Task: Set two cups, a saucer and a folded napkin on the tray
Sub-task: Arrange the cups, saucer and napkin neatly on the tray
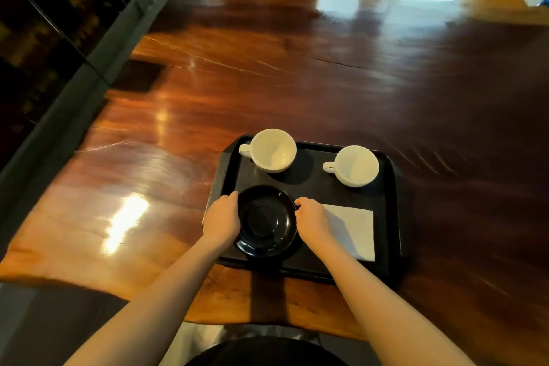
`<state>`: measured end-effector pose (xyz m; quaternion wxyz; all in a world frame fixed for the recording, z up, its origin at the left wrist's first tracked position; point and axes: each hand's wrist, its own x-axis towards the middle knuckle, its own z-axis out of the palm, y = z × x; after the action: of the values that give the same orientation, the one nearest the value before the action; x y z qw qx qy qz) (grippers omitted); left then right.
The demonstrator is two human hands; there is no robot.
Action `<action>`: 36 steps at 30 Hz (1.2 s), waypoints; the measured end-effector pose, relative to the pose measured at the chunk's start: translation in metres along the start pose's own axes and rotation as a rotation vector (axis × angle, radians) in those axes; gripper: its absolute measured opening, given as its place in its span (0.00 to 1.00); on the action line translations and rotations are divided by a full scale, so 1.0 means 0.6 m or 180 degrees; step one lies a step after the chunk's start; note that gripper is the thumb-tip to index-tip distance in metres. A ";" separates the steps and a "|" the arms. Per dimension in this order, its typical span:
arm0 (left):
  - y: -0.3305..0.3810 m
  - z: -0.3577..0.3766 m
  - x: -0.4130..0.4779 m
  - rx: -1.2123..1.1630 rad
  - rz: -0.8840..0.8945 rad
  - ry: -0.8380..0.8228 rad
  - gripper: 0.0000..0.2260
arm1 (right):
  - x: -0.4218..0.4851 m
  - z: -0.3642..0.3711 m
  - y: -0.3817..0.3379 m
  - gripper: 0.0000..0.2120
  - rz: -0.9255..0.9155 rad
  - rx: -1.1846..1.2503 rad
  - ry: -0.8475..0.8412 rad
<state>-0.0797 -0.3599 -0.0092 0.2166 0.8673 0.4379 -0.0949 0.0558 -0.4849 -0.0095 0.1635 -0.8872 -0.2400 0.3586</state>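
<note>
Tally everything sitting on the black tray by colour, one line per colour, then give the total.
White: 3, the left cup, the right cup and the folded napkin
Black: 1, the saucer, gripped at its rim by the left hand and right hand
Total: 4 on the tray

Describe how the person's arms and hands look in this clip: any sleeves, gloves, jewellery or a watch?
Both arms are bare all the way to the bottom edge of the picture; no sleeve shows. The left hand and right hand wear no gloves. No ring, watch or bracelet shows on the fingers or wrists. A dark garment shows at the bottom edge, between the arms.
</note>
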 end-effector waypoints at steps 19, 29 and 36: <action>0.025 -0.105 0.108 -0.1626 -0.0327 -0.0278 0.22 | 0.014 -0.039 -0.041 0.25 0.0059 0.1455 0.0253; 0.055 -0.080 0.131 -0.1792 -0.0192 -0.0260 0.18 | 0.030 -0.043 -0.076 0.25 0.0011 0.2320 0.0187; 0.082 -0.056 0.131 -0.1955 0.0024 -0.0225 0.19 | 0.033 -0.052 -0.045 0.24 0.0038 0.2374 0.0388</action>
<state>0.0058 -0.3140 0.0072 0.4840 0.7591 0.4351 0.0125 0.0822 -0.4557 0.0134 0.4871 -0.7878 -0.0776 0.3689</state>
